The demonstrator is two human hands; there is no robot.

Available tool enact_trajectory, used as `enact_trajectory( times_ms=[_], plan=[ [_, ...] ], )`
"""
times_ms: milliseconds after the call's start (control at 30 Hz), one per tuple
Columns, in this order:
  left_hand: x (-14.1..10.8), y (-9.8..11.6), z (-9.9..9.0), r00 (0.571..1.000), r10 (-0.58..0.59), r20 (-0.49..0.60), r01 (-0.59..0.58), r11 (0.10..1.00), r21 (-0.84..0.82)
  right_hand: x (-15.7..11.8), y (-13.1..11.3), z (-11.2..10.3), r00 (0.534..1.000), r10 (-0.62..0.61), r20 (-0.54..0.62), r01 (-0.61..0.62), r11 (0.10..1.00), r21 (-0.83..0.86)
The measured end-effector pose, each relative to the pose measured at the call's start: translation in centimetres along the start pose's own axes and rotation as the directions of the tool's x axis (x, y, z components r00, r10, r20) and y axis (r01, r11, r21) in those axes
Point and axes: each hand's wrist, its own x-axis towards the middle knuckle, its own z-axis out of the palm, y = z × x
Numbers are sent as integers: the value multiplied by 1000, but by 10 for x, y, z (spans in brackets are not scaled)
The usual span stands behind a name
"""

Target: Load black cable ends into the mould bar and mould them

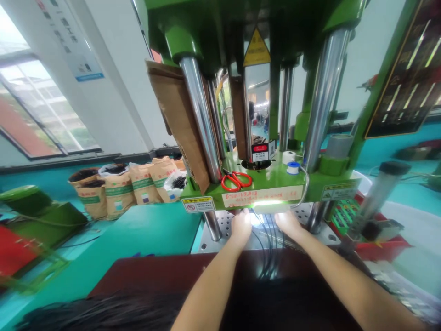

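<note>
Both my arms reach forward under the green press (213, 193), into the bright light below its front plate. My left hand (241, 225) is at the left of the lit spot and my right hand (287, 223) at the right. The glare and the plate hide the fingertips of both. Several thin black cables (270, 243) run from between my hands toward me, over the metal base plate (223, 230) and the dark red table (155, 271). Whether either hand holds a cable cannot be made out.
Red-handled scissors (237, 180) and a blue-and-white spool (293, 168) lie on the press. Dark strands (103, 308) lie at the front left. Paper sacks (119, 193) stand behind the teal table (155, 225). A red bin (382, 250) is at the right, and steel columns (200, 115) flank my reach.
</note>
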Motion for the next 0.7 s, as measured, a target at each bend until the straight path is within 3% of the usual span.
enact_trajectory(
  times_ms=[333, 500, 700],
  plan=[
    [-4, 25, -10, 999, 20, -38, -19, 999, 48, -16, -30, -27, 976, -178, -128, 169, 983, -75],
    [-3, 26, -5, 999, 34, -7, -33, 998, 55, -13, -34, -16, 961, -193, -199, 180, 980, -86],
    [4, 28, -5, 1000, 22, -14, -21, 999, 29, -4, -29, -4, 958, -201, -204, 188, 979, -85]
  ],
)
